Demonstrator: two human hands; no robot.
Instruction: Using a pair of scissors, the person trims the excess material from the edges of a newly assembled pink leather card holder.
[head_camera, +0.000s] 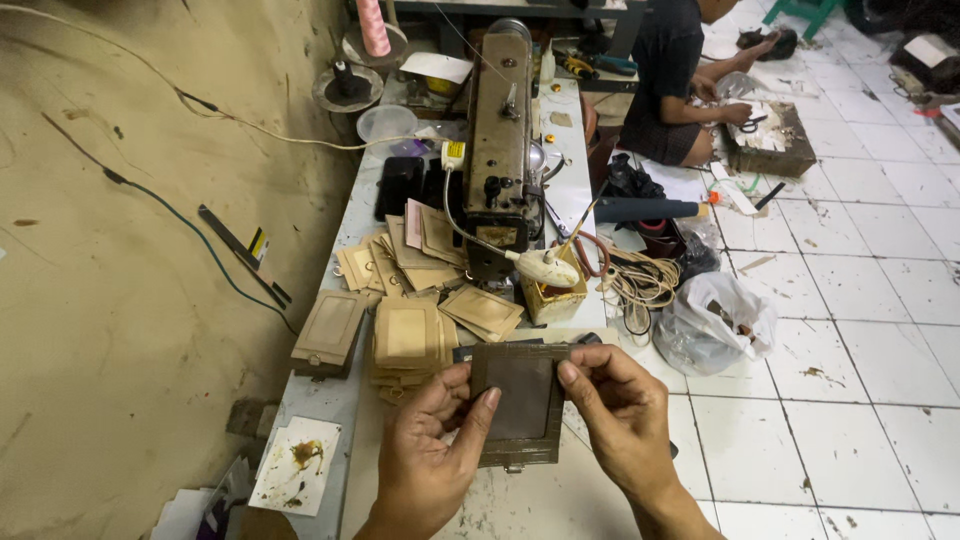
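Both of my hands hold a dark brown rectangular card holder frame (521, 400) with a darker window in its middle, above the near end of the worktable (520, 505). My left hand (430, 455) grips its left edge, thumb across the front. My right hand (622, 415) pinches the right edge, thumb on the upper right corner. Just beyond the holder lies a stack of tan card holders (408, 340) of the same shape.
An industrial sewing machine (500, 130) stands along the table with a small lamp (545, 266), loose tan pieces (420, 250) and a small box with a brush (556, 296). Plastic bags (715, 322) and cord lie on the tiled floor. Another person (680, 80) sits working far right.
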